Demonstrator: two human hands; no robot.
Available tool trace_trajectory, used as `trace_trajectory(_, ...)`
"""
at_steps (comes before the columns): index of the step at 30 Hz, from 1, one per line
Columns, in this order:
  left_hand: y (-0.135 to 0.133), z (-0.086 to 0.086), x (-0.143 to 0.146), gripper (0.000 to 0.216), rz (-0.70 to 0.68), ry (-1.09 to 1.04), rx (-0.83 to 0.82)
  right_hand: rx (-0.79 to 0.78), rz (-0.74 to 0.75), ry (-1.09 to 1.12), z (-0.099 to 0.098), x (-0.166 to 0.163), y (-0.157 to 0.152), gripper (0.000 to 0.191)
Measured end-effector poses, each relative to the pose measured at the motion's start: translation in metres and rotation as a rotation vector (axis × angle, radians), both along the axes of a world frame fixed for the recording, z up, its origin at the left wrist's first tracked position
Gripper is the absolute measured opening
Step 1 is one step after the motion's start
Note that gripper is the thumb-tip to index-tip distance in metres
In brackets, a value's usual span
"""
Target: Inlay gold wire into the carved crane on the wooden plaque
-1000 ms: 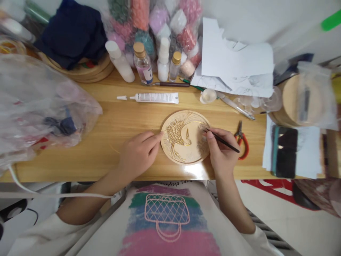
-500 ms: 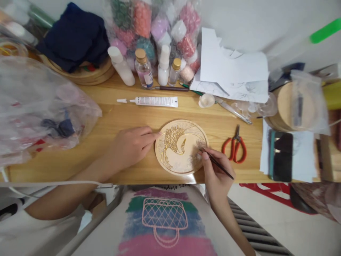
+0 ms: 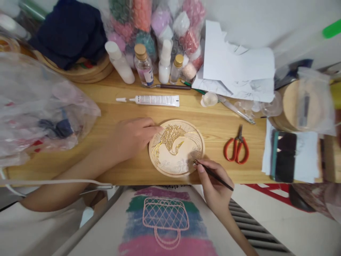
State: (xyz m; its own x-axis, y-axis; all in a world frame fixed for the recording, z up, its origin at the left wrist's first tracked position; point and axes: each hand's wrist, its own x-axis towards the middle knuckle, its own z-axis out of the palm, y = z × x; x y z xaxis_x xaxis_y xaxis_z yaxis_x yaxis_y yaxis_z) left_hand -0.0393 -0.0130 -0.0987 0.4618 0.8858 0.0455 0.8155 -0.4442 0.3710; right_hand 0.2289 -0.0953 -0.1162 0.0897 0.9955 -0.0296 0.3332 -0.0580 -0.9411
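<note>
A round wooden plaque (image 3: 167, 161) lies on the table before me, bearing a crane outlined in gold wire and fine drawn lines of waves and feathers. My left hand (image 3: 133, 137) grips its upper-left rim with the fingertips; the thumb is mostly hidden. In my right hand (image 3: 215, 181), thumb and fingers pinch slim black tweezers (image 3: 217, 177). Their tip is at the drawn waves on the plaque's lower-right part; whether it holds any wire is too small to tell. Red-handled pliers (image 3: 236, 147) lie to the right of the plaque, apart from both hands.
Behind the plaque lies a white glue tube (image 3: 157, 100) with its cap off. Several bottles (image 3: 144, 67), bagged coloured jars (image 3: 160, 25) and papers (image 3: 234, 67) line the back. A plastic bag (image 3: 48, 106) sits left, a phone (image 3: 285, 156) right.
The plaque has turned slightly clockwise and shifted left, with my left hand staying at its rim. My right hand has moved the tweezers' tip left and nearer to me.
</note>
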Motion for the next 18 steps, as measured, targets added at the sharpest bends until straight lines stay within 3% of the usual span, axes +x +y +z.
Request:
trace_trajectory(7,0.008,-0.007,0.001,0.037,0.01,-0.129,0.002,0.002,0.053,0.002,0.004,0.004,-0.002,0.018)
trace_trajectory(18,0.03,-0.014,0.012,0.033,-0.091,-0.203,0.007,0.009,0.123,0.018,0.003,0.01,-0.011,0.024)
